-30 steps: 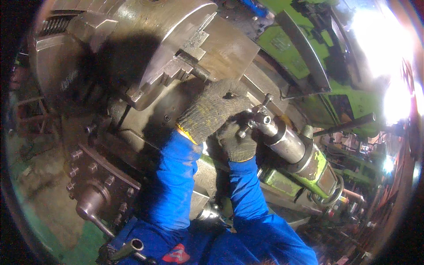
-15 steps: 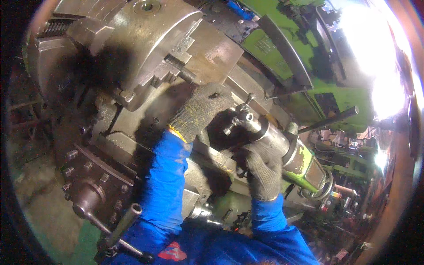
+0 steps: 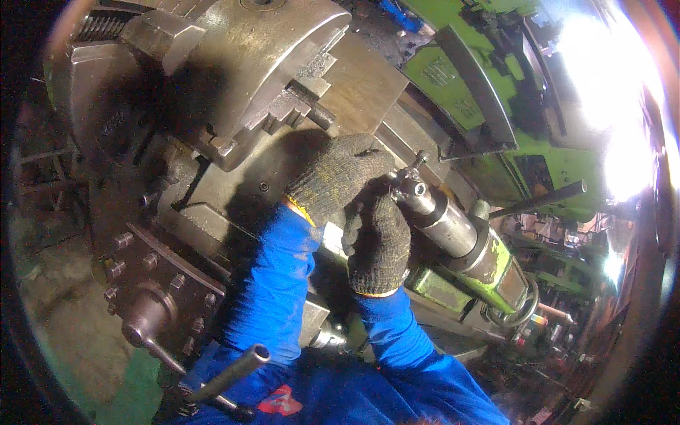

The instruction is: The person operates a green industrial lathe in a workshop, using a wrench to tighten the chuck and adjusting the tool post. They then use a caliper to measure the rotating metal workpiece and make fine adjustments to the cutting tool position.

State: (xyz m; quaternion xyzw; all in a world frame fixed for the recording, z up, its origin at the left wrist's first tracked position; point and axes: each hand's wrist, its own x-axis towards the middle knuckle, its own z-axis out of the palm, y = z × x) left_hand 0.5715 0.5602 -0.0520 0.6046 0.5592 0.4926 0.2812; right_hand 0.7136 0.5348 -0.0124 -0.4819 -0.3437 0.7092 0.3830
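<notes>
My left hand [image 3: 341,177], in a dark knitted glove with a yellow cuff edge, has its fingers curled beside the end fitting [image 3: 414,188] of a lathe tailstock. What its fingertips hold, if anything, is hidden. Just below it my right hand [image 3: 380,244], gloved alike, is closed with its fingertips up against the fitting's near side. The small bolt on that side is hidden behind them. Another small bolt [image 3: 421,157] sticks out from the fitting's far side. The fitting sits on the steel quill [image 3: 450,227] of the green tailstock [image 3: 501,273].
A large steel chuck [image 3: 262,49] with stepped jaws [image 3: 290,113] stands at the upper left. A crank handle [image 3: 230,373] rises at the lower left, near my left sleeve. A lever [image 3: 545,197] projects right of the quill. Green machinery [image 3: 453,85] lies behind.
My right hand has left the quill's side and moved left and up to the end fitting, beside my left hand. My left hand stays near the fitting. The whole view has shifted slightly.
</notes>
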